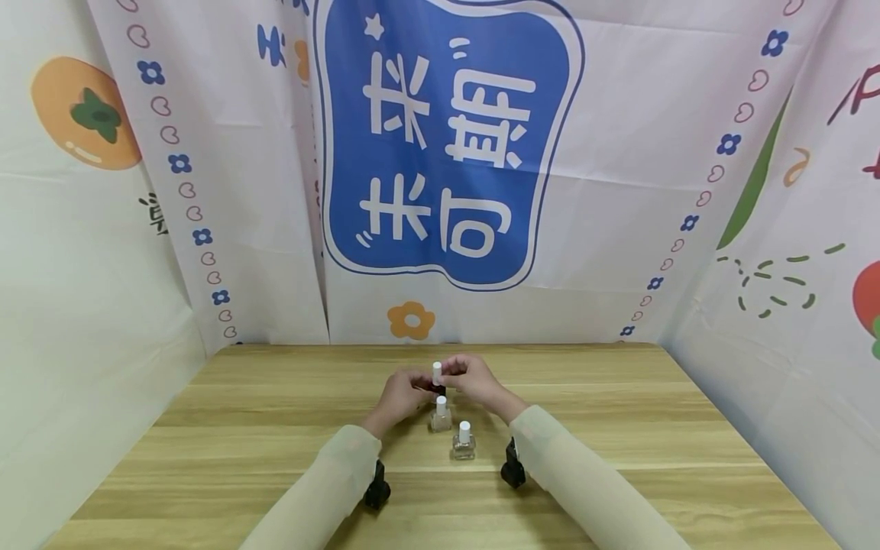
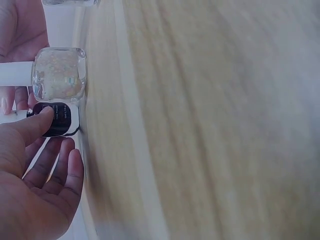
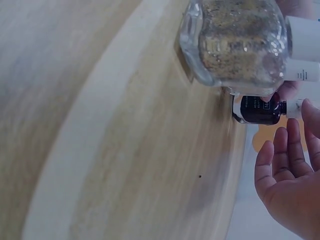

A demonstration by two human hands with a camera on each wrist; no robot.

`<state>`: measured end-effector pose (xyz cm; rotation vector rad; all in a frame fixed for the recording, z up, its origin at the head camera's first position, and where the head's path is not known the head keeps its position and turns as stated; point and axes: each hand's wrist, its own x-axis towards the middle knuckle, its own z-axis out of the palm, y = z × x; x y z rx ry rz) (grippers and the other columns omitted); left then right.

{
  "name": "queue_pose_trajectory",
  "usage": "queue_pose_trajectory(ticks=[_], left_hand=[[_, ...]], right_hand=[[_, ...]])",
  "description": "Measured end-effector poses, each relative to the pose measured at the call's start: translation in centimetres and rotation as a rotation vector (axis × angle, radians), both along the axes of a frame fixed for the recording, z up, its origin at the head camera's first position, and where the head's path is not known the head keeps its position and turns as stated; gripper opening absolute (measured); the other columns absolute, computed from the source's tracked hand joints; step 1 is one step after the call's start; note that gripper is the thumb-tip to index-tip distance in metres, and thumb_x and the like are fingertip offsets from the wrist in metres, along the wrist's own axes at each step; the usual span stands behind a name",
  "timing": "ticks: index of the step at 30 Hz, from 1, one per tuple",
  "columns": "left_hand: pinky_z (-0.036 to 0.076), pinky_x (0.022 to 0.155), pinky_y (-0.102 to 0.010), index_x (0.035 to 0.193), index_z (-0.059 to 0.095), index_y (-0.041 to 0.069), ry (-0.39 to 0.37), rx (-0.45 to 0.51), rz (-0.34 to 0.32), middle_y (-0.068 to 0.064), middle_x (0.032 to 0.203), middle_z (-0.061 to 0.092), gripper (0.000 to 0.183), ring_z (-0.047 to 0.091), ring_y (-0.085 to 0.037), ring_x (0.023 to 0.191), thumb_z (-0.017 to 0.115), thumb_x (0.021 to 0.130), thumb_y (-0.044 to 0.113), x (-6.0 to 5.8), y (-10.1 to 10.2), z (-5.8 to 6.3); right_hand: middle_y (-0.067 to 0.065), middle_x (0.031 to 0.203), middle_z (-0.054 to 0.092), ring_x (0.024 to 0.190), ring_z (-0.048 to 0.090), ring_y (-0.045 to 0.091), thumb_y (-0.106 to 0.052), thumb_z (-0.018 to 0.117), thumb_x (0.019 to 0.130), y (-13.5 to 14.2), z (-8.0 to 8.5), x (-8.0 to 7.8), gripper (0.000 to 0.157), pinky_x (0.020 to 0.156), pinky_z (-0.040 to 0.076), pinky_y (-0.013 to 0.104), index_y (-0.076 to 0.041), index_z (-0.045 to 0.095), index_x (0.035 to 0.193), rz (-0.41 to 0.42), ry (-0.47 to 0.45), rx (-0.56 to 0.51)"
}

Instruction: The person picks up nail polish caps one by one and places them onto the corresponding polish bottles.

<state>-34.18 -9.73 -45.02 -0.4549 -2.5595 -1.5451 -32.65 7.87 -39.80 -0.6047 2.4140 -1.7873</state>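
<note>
In the head view, a dark nail polish bottle with a white cap is between both hands, toward the back of the table. My left hand holds the bottle's body, its thumb lying across the dark glass in the left wrist view. With thumb and fingers, my right hand pinches the white cap. A short dark neck shows between cap and body in the right wrist view. Just in front stands a clear bottle with pale flakes, and nearer still a clear glitter bottle; both have white caps on.
The wood-grain table runs back to a white printed curtain, with more curtain at both sides. A black wrist camera hangs from the left sleeve, another black camera from the right.
</note>
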Motion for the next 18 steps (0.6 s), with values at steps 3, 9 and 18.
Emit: queue_pose_trajectory(ticks=[3,9,18], left_hand=[[0.052,0.063,-0.028,0.093,0.071,-0.003,-0.012,0.004,-0.001,-0.009,0.087,0.071,0.015,0.065,-0.019,0.079,0.076,0.079,-0.005,0.0,0.0,-0.1],[0.053,0.066,-0.031,0.096,0.071,-0.002,-0.025,-0.035,0.024,-0.009,0.089,0.071,0.02,0.065,-0.02,0.079,0.079,0.078,0.001,-0.1,-0.1,0.0],[0.054,0.069,-0.032,0.105,0.069,-0.001,-0.07,-0.004,0.006,-0.011,0.095,0.07,0.028,0.065,-0.022,0.084,0.078,0.08,0.004,0.2,-0.3,0.8]], right_hand=[[0.018,0.094,0.065,0.079,0.057,0.013,0.001,0.067,0.089,0.0,-1.2,-1.0,0.018,0.073,0.051,0.038,0.01,0.063,0.105,-0.012,0.004,-0.004],[0.004,0.09,0.066,0.081,0.059,0.014,-0.005,0.071,0.088,0.1,-2.8,-2.7,0.017,0.072,0.05,0.032,0.0,0.066,0.103,-0.046,-0.008,0.027],[0.004,0.093,0.066,0.086,0.061,0.015,-0.006,0.07,0.089,0.8,-1.9,-2.4,0.019,0.082,0.051,0.045,-0.002,0.066,0.107,-0.049,-0.024,0.057]])
